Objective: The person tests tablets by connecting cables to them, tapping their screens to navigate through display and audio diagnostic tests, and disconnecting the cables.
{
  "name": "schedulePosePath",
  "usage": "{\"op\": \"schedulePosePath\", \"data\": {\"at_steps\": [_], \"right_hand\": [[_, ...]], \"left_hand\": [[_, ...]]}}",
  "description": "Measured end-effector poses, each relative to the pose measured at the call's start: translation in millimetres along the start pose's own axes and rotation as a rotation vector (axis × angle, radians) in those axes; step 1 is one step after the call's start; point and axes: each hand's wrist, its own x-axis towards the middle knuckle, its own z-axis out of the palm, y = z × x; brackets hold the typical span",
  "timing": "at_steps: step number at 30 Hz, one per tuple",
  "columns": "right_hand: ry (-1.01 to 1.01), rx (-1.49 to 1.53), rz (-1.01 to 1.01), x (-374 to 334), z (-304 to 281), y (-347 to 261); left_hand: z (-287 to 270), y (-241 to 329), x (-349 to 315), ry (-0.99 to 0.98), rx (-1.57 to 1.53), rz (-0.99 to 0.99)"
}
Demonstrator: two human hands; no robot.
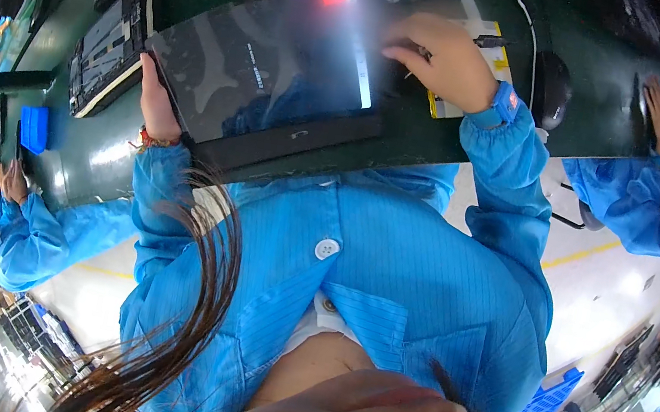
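1. A glossy, dark-screened tablet-like device (275, 66) is lying at a slant on the dark green table (410, 145) in front of the person, its screen glowing pale toward the right and showing a red patch at the top.
2. The left hand (158, 100) is touching the device's left edge, a digit extending along it; I cannot tell whether the hand is gripping underneath.
3. The right hand (442, 55) is hovering or resting just beyond the device's right side, fingers curling partly closed toward the thumb; I cannot tell whether it is pinching anything.
4. A yellow-edged flat pack (449, 111) is lying partly under the right wrist, with a white cable (536, 31) curving around and a black mouse (552, 90) sitting just beside.
5. Leftward, a black device chassis (112, 47) is lying near a blue bin (34, 129).
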Motion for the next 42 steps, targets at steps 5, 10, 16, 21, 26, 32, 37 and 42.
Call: {"op": "schedulePosePath", "data": {"at_steps": [5,10,16,21,26,32,37,42], "right_hand": [[-0.013,-0.082,-0.072,6.7,0.0,2.1],[-0.010,-0.093,-0.018,2.3,-2.6,2.7],[0.367,-0.970,0.320,-75.6,-68.9,23.4],[0.321,-0.844,0.587,-126.4,-59.1,53.1],[0.335,-0.809,0.576,-123.7,-60.1,52.6],[0.326,-0.852,0.566,-120.8,-60.3,49.7],[0.338,-0.712,0.369,-72.6,-52.9,18.3],[0.022,-0.196,0.011,-2.4,-15.3,-8.2]], "left_hand": [[3.7,-1.0,3.1,-0.007,0.008,-0.012],[11.9,2.4,-4.1,-0.092,-0.062,-0.078],[25.3,7.0,-10.9,-0.028,-0.146,-0.165],[8.9,2.9,-2.8,-0.041,-0.112,-0.195],[3.3,2.3,-3.4,-0.064,-0.100,-0.194],[2.3,0.5,-2.4,-0.044,-0.088,-0.168],[2.6,1.3,-0.2,-0.002,-0.090,-0.206],[10.1,4.8,-7.3,-0.042,-0.088,-0.195]]}}
